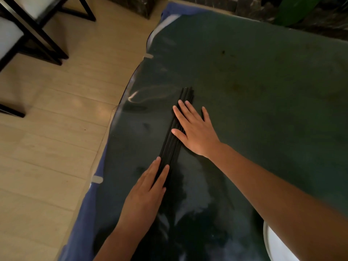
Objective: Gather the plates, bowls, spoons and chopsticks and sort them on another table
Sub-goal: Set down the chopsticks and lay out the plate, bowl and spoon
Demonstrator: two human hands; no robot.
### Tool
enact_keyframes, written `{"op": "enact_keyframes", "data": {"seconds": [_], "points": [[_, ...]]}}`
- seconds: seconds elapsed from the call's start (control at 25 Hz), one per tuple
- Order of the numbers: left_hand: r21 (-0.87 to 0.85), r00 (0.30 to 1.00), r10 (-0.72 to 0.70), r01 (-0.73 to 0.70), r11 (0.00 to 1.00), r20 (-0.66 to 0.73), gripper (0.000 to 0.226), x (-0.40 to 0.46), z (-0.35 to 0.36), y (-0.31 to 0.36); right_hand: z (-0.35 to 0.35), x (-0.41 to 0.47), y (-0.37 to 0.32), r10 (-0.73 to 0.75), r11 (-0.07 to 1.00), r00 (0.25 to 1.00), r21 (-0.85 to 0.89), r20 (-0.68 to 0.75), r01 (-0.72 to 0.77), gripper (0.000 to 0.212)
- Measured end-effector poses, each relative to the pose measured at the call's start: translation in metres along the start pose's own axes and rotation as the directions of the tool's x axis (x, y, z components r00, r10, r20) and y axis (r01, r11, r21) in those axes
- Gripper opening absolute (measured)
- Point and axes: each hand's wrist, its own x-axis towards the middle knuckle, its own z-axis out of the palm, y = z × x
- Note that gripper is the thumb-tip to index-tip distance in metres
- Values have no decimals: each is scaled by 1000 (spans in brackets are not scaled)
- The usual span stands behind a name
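Both flat hands, left hand [146, 187] and right hand [195, 131], press black chopsticks [174, 140].

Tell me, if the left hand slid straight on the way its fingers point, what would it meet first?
Probably the right hand. The left hand lies flat along the black chopsticks, fingers pointing up the bundle, and the right hand presses across it farther along.
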Motion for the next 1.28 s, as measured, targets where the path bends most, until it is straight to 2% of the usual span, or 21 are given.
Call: {"op": "enact_keyframes", "data": {"seconds": [0.2, 0.4, 0.52, 0.6, 0.68, 0.76, 0.96, 1.12, 1.28], "points": [[-24, 998, 31, -32, 999, -57, 53, 0, 4, 12, -4, 0, 7, -76, 997, 997, -34, -5, 76, 69], [-51, 993, 83, -87, 995, -79, 43, 5, 4, 4, -10, -1, 9, -125, 992, 992, 25, -25, 126, 66], [-11, 986, 160, -161, 987, -34, 50, 10, -2, -4, -18, 17, 10, 7, 990, 992, 141, -126, 11, 67], [33, 985, 171, -170, 985, -24, 55, 13, -2, -3, -28, 42, 18, 135, 970, 987, 216, -89, -113, 67], [48, 987, 155, -154, 987, -38, 55, 15, 0, 1, -35, 59, 26, 129, 972, 992, 198, 4, -127, 65], [39, 986, 153, -151, 988, -59, 50, 15, 2, 2, -35, 61, 29, 55, 984, 997, 165, 46, -62, 61], [33, 980, 170, -168, 985, -102, 36, 14, 4, -1, -30, 52, 28, 34, 982, 999, 185, 27, -38, 54], [61, 987, 149, -145, 988, -60, 43, 13, -3, 5, -50, 40, 33, 32, 992, 999, 121, -10, -31, 53], [87, 988, 138, -132, 987, -63, 39, 7, -18, 36, -90, -16, 50, -8, 998, 1000, 58, -16, 9, 31]]}}
